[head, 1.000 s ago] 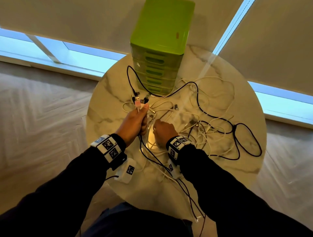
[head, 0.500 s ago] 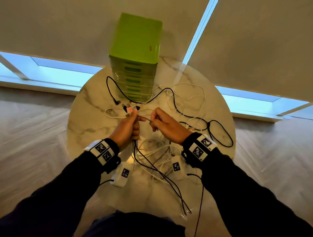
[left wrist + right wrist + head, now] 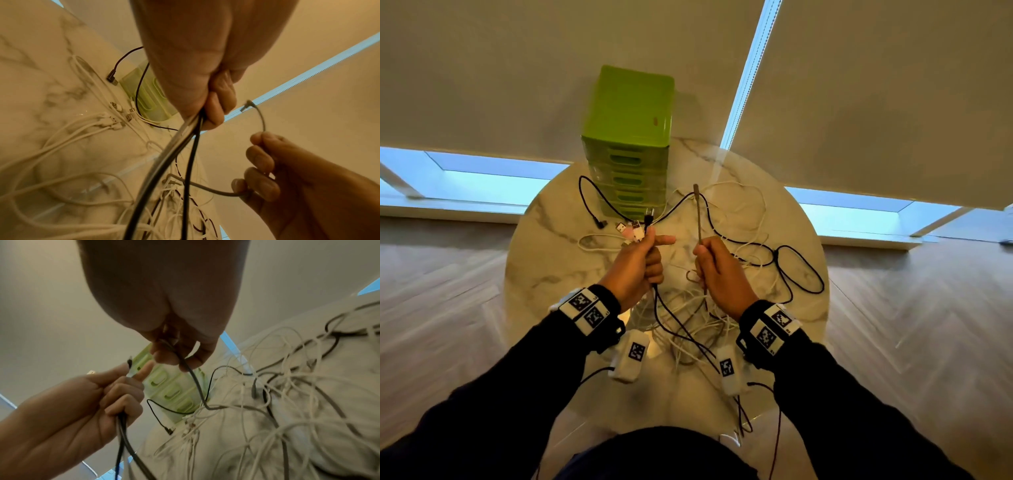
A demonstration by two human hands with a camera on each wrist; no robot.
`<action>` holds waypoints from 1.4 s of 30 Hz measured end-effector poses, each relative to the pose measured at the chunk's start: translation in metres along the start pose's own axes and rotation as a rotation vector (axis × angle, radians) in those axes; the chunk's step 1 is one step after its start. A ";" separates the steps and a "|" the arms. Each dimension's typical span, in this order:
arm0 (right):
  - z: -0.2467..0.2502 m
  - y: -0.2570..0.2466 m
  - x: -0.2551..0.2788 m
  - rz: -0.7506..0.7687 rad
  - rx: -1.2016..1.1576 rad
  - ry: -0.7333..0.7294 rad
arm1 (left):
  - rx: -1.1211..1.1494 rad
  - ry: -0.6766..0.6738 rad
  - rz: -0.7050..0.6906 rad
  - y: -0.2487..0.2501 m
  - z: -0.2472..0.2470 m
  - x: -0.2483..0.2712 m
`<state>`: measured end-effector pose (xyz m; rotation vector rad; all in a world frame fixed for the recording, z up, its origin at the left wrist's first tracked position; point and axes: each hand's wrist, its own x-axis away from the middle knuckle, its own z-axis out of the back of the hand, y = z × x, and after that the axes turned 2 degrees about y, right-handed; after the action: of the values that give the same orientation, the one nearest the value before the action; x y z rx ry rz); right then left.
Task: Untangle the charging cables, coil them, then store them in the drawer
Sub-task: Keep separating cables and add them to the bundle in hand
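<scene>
1. I see a green drawer unit (image 3: 629,137) standing upright at the far edge of the round table; its stacked drawers with slot handles look closed.
2. A bundle of cables (image 3: 654,291), black and pale, is raised off the table, with plug ends (image 3: 637,229) sticking up above it and the strands hanging down into the pile.
3. A single grey cable (image 3: 699,216) stands nearly upright, its connector at the top and its lower part trailing into the tangle.
4. The rest, a tangle of white and black cables (image 3: 722,308), lies loosely across the tabletop, and one black loop (image 3: 801,270) lies towards the right edge.
</scene>
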<state>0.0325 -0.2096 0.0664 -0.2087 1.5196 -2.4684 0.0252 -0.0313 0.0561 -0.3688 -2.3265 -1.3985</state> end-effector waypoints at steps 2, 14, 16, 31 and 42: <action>0.007 -0.005 0.003 0.057 0.075 0.010 | 0.075 0.012 0.029 0.001 -0.006 0.001; -0.001 -0.008 0.028 0.156 0.422 -0.142 | 0.198 -0.045 -0.098 0.000 -0.033 0.015; -0.001 -0.006 0.028 0.154 0.428 -0.130 | 0.182 -0.057 -0.114 -0.001 -0.034 0.018; -0.005 0.041 0.019 0.016 0.351 -0.436 | 0.062 -0.056 -0.242 0.046 -0.016 0.027; 0.017 0.052 -0.026 -0.196 0.670 -0.308 | -0.147 0.155 -0.456 0.099 0.017 0.044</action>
<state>0.0679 -0.2393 0.0276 -0.5932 0.5287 -2.7698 0.0239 0.0303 0.1469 0.2433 -2.2711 -1.7393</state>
